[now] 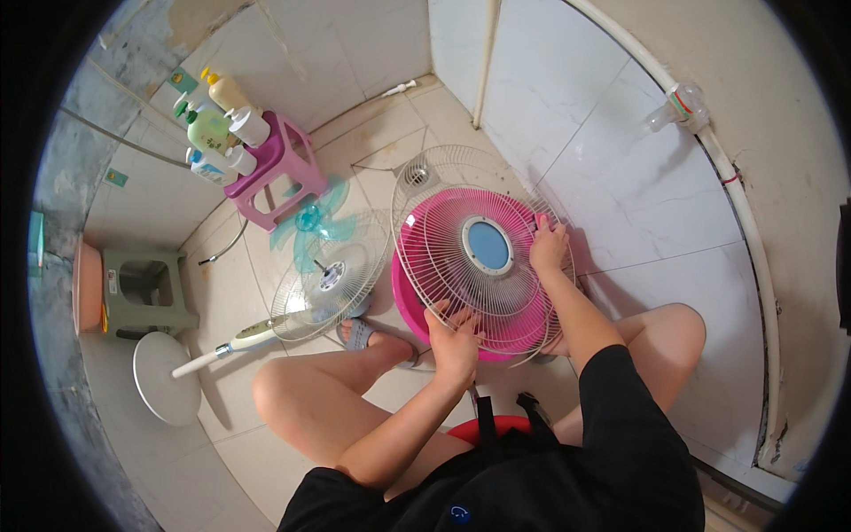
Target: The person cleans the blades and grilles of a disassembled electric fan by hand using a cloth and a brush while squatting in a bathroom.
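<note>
A wire fan grille (432,266) with a round blue centre badge (488,245) rests tilted over a bright pink plastic basin (403,298). My left hand (454,340) grips the near rim of the grille, fingers among its wires. At the right side of the grille, my right hand (549,247) presses a small pink cloth or sponge (540,220) against the wires; its exact kind is hard to tell. The basin's contents are mostly hidden behind the grille.
On the left lies a pedestal fan (256,334) with its rear grille (359,266) and round white base (163,379). Teal fan blades (308,218) lie beyond. A pink stool (282,169) bears several pump bottles (209,128). A green stool (146,292) and floor drain (417,175) are nearby.
</note>
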Demonstrator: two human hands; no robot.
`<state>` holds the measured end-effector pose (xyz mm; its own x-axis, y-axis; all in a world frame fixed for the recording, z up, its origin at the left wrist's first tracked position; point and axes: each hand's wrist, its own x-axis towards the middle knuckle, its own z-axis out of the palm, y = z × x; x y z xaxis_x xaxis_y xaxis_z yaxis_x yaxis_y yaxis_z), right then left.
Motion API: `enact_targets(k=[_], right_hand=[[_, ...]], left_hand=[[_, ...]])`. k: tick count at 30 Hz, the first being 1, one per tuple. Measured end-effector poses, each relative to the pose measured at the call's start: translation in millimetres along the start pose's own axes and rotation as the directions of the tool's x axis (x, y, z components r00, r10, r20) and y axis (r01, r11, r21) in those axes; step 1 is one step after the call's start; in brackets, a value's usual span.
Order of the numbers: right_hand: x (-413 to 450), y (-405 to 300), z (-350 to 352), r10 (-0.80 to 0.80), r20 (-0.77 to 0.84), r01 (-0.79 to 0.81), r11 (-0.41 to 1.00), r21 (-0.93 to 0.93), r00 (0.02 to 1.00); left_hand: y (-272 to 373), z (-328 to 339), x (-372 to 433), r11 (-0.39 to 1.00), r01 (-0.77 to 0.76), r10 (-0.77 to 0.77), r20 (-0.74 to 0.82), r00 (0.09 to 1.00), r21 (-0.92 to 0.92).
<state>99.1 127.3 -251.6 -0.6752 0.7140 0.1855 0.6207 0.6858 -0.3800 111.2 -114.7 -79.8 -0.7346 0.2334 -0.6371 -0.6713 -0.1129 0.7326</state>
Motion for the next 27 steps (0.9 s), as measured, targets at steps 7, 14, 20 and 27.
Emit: enact_targets(k=[7,14,20,27], right_hand=[[-16.9,-9.5,-16.6,-0.357,0.009,0.332,0.876,0.35,0.934],[-14.6,-6.2,-0.1,-0.152,-0.007,0.151,0.978,0.146,0.988],[7.4,-1.0,-24.6,-0.16,0.145,0.127,0.969,0.21,0.976],[-22.6,-25.3,-15.8,-0.133,0.155,0.082,0.95,0.301,0.979]], left_hand=[[14.1,-20.9,14.3,0.998,0.049,-0.051,0.066,0.997,0.034],[28.5,-29.7,18.0,0.993,0.084,-0.092,0.101,0.991,0.08],[35.0,-31.3,20.4,0.991,0.088,-0.101,0.132,0.986,0.098],[38.9,-32.3,21.8,0.988,0.111,-0.125,0.124,0.984,0.112]])
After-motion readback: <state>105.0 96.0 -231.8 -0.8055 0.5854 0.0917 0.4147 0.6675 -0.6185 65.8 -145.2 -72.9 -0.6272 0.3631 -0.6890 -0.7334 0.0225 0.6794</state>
